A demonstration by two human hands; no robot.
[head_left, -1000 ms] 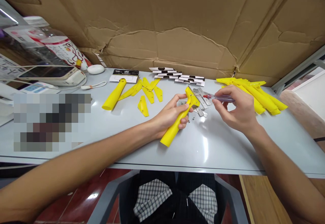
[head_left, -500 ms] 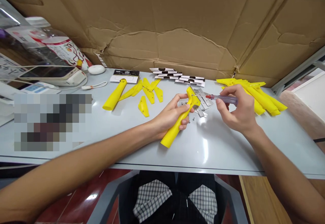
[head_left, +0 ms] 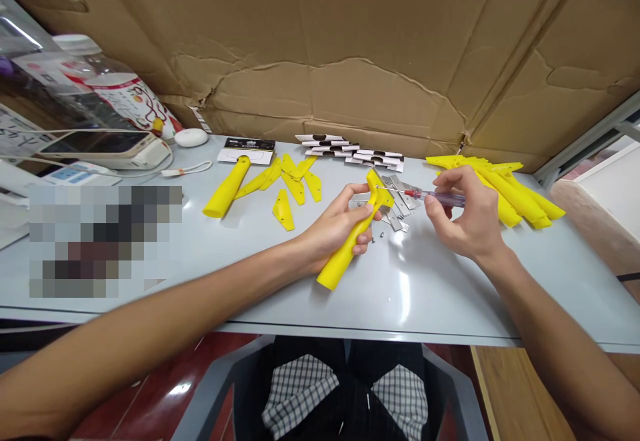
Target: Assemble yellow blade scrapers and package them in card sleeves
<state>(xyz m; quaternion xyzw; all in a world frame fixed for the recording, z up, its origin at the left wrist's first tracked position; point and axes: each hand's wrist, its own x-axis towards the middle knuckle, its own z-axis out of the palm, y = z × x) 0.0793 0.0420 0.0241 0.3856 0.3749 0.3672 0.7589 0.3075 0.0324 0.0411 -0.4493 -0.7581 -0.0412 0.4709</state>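
Note:
My left hand (head_left: 345,224) is closed round a yellow scraper handle (head_left: 336,266), its wide head pointing up and away from me. In my right hand (head_left: 467,218) is a screwdriver (head_left: 447,198) with a clear purplish grip and a red collar. Its thin shaft reaches left, and the tip meets the scraper head near a screw hole. Just behind the head lie several flat metal blades (head_left: 400,204), partly hidden by it. A couple of small screws (head_left: 381,234) rest on the table below them.
Yellow handles (head_left: 520,191) are piled at right. Left of centre lie one more handle (head_left: 226,188), loose yellow plates (head_left: 283,210) and a black-and-white card (head_left: 247,150). Folded cards (head_left: 350,151) stand against the cardboard (head_left: 320,41). A phone (head_left: 110,148), cables and a bottle (head_left: 130,94) occupy the far left.
Almost nothing has moved. My right hand and the screwdriver have shifted very slightly, with the tip still at the scraper head; my left hand keeps its hold.

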